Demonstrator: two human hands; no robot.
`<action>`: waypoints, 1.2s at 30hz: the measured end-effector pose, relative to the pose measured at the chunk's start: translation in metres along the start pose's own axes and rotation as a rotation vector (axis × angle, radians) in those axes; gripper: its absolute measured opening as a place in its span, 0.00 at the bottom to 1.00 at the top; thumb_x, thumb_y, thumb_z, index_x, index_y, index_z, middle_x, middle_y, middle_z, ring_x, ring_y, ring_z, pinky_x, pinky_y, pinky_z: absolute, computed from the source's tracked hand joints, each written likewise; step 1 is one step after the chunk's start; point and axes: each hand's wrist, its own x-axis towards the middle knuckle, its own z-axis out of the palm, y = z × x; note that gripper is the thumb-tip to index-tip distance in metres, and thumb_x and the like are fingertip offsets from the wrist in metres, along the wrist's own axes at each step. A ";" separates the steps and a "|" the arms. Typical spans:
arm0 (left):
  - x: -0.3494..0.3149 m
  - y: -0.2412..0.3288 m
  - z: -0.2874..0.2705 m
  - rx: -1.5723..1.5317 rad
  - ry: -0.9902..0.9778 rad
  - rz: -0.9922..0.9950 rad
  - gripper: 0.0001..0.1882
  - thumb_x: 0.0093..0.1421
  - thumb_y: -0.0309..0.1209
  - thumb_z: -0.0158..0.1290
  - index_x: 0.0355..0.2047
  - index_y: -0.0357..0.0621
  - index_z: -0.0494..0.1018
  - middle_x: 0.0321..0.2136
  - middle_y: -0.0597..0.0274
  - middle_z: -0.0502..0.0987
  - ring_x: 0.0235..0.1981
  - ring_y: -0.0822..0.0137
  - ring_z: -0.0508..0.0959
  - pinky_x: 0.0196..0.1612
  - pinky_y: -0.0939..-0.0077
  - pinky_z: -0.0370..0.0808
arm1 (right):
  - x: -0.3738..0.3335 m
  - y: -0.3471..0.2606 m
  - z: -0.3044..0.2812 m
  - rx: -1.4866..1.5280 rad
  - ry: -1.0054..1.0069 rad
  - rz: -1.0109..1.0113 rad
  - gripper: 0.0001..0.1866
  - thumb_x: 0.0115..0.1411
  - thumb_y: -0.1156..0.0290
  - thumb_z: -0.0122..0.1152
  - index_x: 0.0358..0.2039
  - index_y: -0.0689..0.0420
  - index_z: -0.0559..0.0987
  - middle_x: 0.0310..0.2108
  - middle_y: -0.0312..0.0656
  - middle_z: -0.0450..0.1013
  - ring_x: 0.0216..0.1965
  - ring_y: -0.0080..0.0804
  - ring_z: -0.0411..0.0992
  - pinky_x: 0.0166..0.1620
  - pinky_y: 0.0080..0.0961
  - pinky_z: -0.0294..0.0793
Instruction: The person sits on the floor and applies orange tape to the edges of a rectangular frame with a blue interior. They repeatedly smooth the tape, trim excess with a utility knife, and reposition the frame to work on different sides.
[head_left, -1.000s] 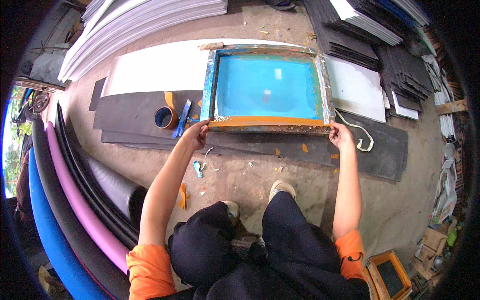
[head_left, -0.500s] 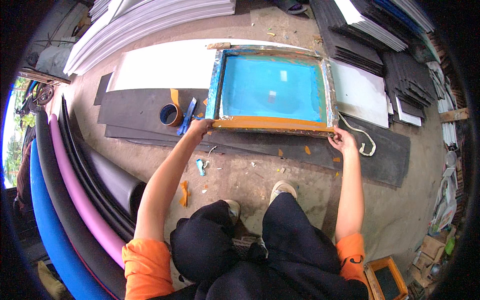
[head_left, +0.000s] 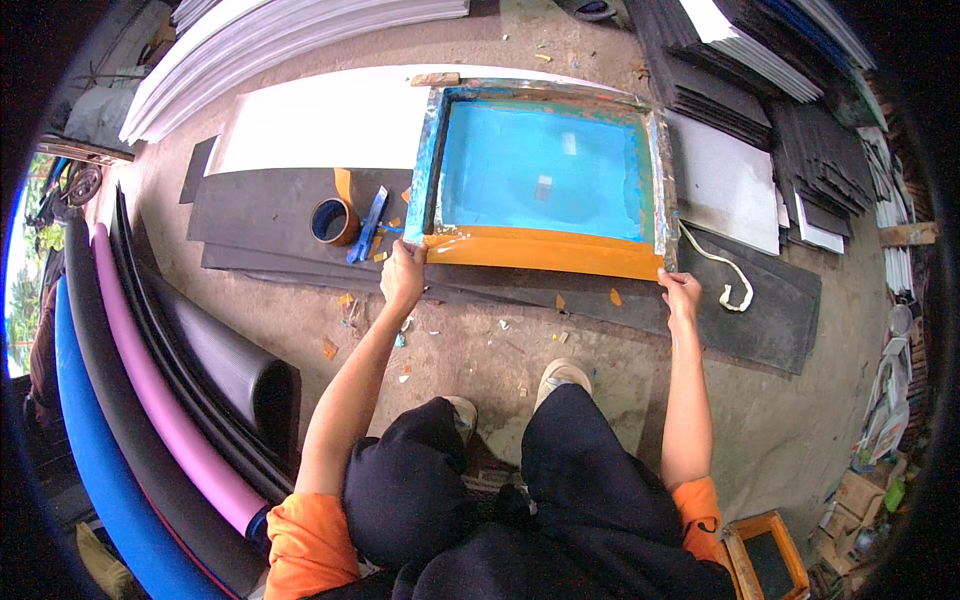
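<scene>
A screen printing frame with a paint-marked wooden border and bright blue mesh lies in front of me. An orange strip runs along its near side. My left hand is closed at the near left corner, by white paint smears. At the near right corner my right hand pinches the edge between thumb and fingers. I cannot tell whether the fingertips press on wood or on the strip. Left of the frame are a round container with a dark inside and a blue-stained flat tool.
Under the frame lie a white sheet and dark sheets. Stacked black sheets stand at far right, white ones at far left. Rolled mats line the left. A cream cord curls near my right hand.
The orange strip shows wider and covers the near bar that was visible before. My left hand has shifted slightly, fingers more upright. Both hands stay at the near corners.
</scene>
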 end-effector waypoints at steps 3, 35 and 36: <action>-0.005 0.002 0.000 0.025 0.020 0.016 0.19 0.58 0.47 0.50 0.34 0.42 0.66 0.27 0.45 0.77 0.33 0.44 0.76 0.34 0.51 0.70 | 0.002 0.004 0.001 -0.051 0.015 -0.059 0.11 0.51 0.67 0.66 0.30 0.58 0.75 0.26 0.37 0.75 0.31 0.24 0.72 0.34 0.25 0.67; -0.048 0.074 0.032 0.103 -0.122 0.946 0.34 0.53 0.25 0.39 0.61 0.31 0.47 0.63 0.42 0.47 0.66 0.53 0.44 0.65 0.57 0.41 | -0.115 -0.041 0.153 -0.769 -0.241 -1.253 0.27 0.57 0.78 0.36 0.60 0.66 0.57 0.62 0.54 0.52 0.65 0.46 0.46 0.66 0.40 0.43; -0.050 0.074 0.037 0.112 -0.130 0.950 0.35 0.53 0.26 0.40 0.62 0.30 0.45 0.64 0.43 0.44 0.67 0.53 0.41 0.66 0.58 0.39 | -0.118 -0.039 0.160 -0.721 -0.288 -1.262 0.27 0.57 0.78 0.35 0.60 0.66 0.57 0.62 0.54 0.51 0.65 0.46 0.46 0.66 0.40 0.43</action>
